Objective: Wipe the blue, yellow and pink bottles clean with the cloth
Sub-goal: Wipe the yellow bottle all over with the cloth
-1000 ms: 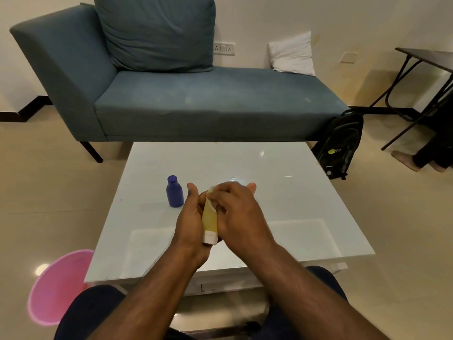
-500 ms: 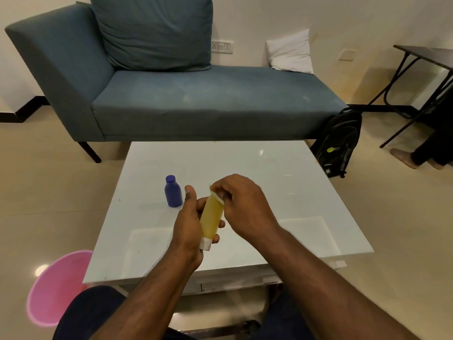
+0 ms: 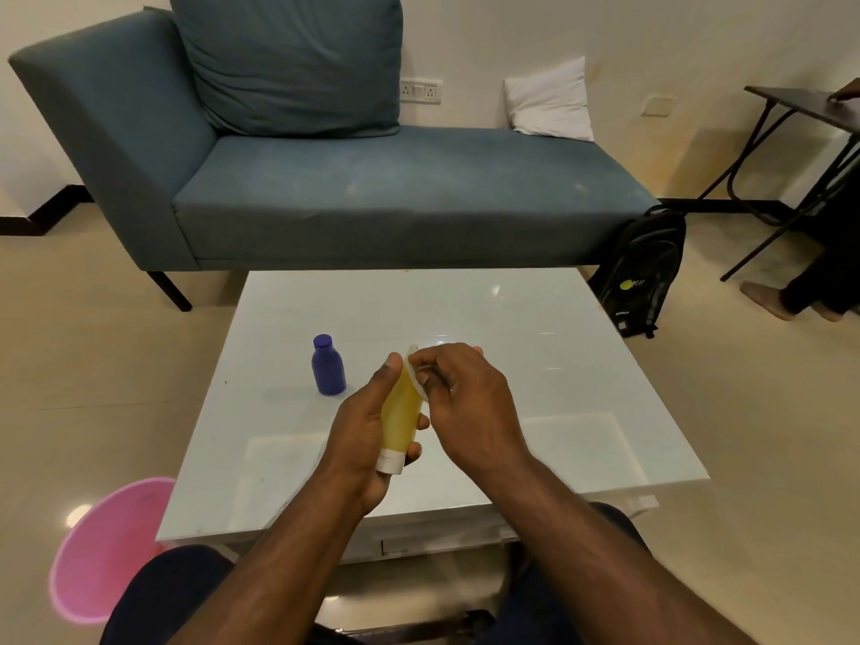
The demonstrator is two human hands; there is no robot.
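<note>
Two bottles show: the blue bottle stands upright on the worktop, just left of your hands. Your left hand clamps the yellow bottle, its long axis tilted, white cap toward you. Your right hand pinches a small pale cloth against its far end, so the wipe probably runs down toward the cap.

Both forearms reach in from the near edge and meet at the middle of the view. The left hand is turned with its palm toward the right, thumb pointing up and away, fingers curled round the yellow bottle, which it holds with the white cap toward the person. The right hand sits just right of it, back up, wrist bent, its fingertips bunched and pinching a small pale cloth against the bottle's far end.
</note>
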